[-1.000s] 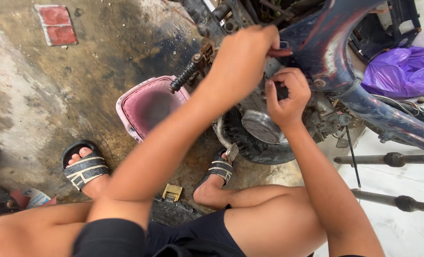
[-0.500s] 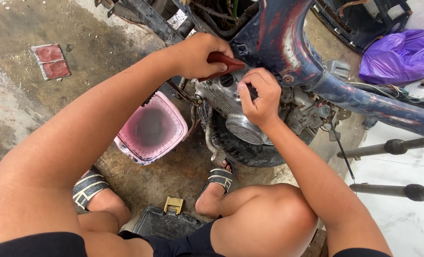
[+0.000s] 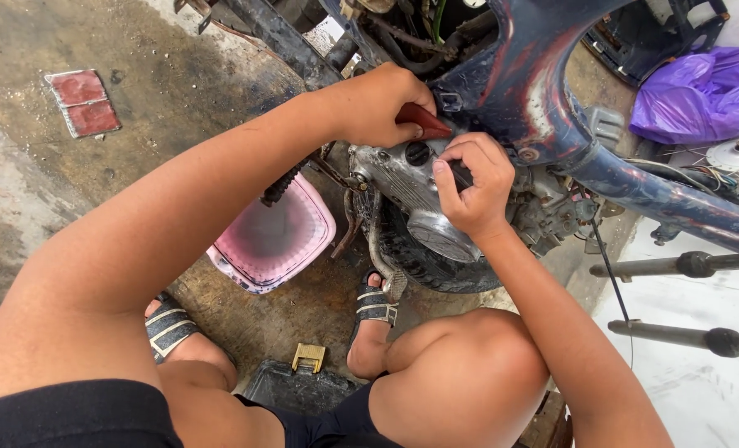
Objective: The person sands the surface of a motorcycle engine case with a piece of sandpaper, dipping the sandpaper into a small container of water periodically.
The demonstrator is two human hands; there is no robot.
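Observation:
I squat in front of a stripped motorcycle with a worn dark blue frame. Its grey engine case sits just below my hands. My left hand is closed around a red tool handle held over the top of the engine. My right hand pinches a small dark part against the engine, right beside that handle. The tool's tip is hidden behind my hands.
A pink plastic basin stands on the stained concrete under the footpeg. A dark toolbox with a brass latch lies between my sandalled feet. A purple plastic bag and two metal rods lie at the right. A red tile is at far left.
My view has come closer to the engine. Both hands stay at the engine top; the red handle is more exposed now.

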